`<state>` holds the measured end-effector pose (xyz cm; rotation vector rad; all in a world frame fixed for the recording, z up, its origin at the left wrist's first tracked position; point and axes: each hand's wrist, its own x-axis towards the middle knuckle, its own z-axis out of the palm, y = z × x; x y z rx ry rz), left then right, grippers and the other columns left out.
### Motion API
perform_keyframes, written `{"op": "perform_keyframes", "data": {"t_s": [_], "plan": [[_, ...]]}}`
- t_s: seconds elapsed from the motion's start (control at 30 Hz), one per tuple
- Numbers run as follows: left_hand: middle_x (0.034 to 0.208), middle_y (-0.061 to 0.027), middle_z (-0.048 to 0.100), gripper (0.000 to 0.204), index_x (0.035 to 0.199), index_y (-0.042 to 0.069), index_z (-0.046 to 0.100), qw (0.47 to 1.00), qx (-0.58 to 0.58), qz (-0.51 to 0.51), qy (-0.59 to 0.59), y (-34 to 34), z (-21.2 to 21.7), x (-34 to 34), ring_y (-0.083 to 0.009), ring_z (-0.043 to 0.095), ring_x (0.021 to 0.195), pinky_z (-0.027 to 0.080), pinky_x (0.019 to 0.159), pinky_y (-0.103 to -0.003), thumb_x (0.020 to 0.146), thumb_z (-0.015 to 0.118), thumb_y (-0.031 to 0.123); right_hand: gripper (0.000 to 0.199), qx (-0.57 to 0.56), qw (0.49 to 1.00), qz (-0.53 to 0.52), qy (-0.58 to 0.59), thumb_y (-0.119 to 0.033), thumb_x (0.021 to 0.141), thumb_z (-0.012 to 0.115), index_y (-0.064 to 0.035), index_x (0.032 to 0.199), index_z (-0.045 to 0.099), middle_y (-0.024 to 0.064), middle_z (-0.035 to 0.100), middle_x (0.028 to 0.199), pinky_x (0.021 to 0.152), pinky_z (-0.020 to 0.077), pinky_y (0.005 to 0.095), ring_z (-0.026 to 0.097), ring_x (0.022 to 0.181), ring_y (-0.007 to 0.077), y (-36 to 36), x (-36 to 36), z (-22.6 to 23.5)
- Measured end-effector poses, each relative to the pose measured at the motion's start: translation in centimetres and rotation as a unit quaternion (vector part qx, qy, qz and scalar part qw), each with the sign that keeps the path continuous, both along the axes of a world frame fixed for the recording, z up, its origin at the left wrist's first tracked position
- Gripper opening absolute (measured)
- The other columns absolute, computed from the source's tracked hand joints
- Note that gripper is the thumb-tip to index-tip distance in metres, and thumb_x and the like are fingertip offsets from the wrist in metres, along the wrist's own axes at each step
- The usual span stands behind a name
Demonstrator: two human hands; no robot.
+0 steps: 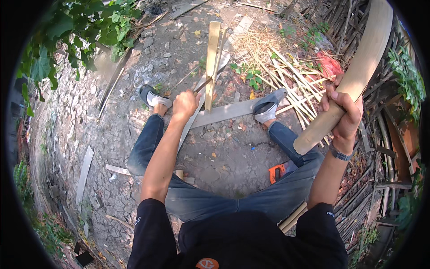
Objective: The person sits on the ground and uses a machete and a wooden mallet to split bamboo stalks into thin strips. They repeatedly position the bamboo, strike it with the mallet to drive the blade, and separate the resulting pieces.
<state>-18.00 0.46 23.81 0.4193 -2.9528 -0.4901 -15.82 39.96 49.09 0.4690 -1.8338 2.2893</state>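
Note:
My left hand [185,106] is closed round the handle of a knife [203,84]. Its dark blade meets an upright bamboo strip [212,54] that is split at the top, with a thinner piece leaning away to the right. The strip's lower end meets a flat grey board [224,113] on the ground. On the right, my right hand [345,107] is wrapped round a thick, pale, smooth bamboo pole [354,76], raised and slanting to the upper right. Its near end hangs above my right knee, apart from the knife.
Several split bamboo sticks [295,83] lie loose beyond my right foot, near a red plastic bag [330,65]. An orange-handled saw [277,173] rests by my right thigh. Piled sticks [358,179] line the right side. Leafy branches [67,31] hang at upper left.

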Motion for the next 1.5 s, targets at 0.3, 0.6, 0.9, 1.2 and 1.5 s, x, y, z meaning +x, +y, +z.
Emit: {"op": "perform_keyframes", "data": {"t_s": [0.3, 0.6, 0.9, 1.2, 1.5], "plan": [[0.097, -0.0266, 0.074, 0.048, 0.107, 0.000, 0.070, 0.998, 0.042, 0.023, -0.031, 4.2, -2.5, -2.2, -0.0444, 0.072, 0.098, 0.057, 0.088, -0.053, 0.099, 0.061, 0.046, 0.021, 0.365, 0.913, -0.015, -0.180, -0.007, 0.079, 0.071, 0.0109, 0.087, 0.065, 0.0142, 0.068, 0.071, 0.053, 0.0529, 0.0322, 0.067, 0.057, 0.0198, -1.6, -0.9, -19.8], [0.097, -0.0321, 0.072, 0.047, 0.105, -0.003, 0.071, 0.996, 0.072, 0.052, -0.009, 2.4, -4.2, -3.9, -0.0506, 0.069, 0.099, 0.055, 0.088, -0.057, 0.097, 0.064, 0.044, 0.023, 0.161, 0.970, 0.011, -0.182, -0.007, 0.083, 0.071, 0.0049, 0.100, 0.061, 0.0089, 0.066, 0.072, 0.048, 0.0501, 0.0301, 0.063, 0.052, 0.0171, 0.7, -6.1, -15.5], [0.092, -0.0330, 0.071, 0.049, 0.099, -0.003, 0.071, 0.997, 0.058, 0.051, 0.027, 0.1, -6.0, -3.9, -0.0510, 0.070, 0.092, 0.056, 0.081, -0.057, 0.099, 0.062, 0.045, 0.017, -0.003, 0.989, -0.138, -0.044, -0.007, 0.082, 0.066, 0.0032, 0.092, 0.057, 0.0117, 0.064, 0.077, 0.067, 0.0562, 0.0385, 0.066, 0.069, 0.0223, -5.9, -4.1, -23.2], [0.097, -0.0343, 0.071, 0.052, 0.104, -0.003, 0.069, 0.994, 0.078, 0.069, -0.019, -1.9, -10.2, -0.9, -0.0514, 0.069, 0.095, 0.055, 0.085, -0.057, 0.101, 0.059, 0.048, 0.024, 0.187, 0.956, 0.017, -0.226, -0.010, 0.083, 0.073, 0.0060, 0.100, 0.067, 0.0091, 0.070, 0.077, 0.054, 0.0510, 0.0303, 0.066, 0.060, 0.0145, -5.2, -4.3, -22.3], [0.097, -0.0302, 0.073, 0.051, 0.105, -0.002, 0.070, 0.996, 0.056, 0.056, -0.033, -2.3, -12.2, -3.4, -0.0479, 0.071, 0.097, 0.057, 0.086, -0.056, 0.100, 0.060, 0.048, 0.029, 0.235, 0.959, -0.151, -0.041, -0.015, 0.079, 0.071, 0.0048, 0.099, 0.064, 0.0152, 0.068, 0.081, 0.075, 0.0569, 0.0411, 0.070, 0.072, 0.0298, -7.0, -4.7, -30.6]]}}
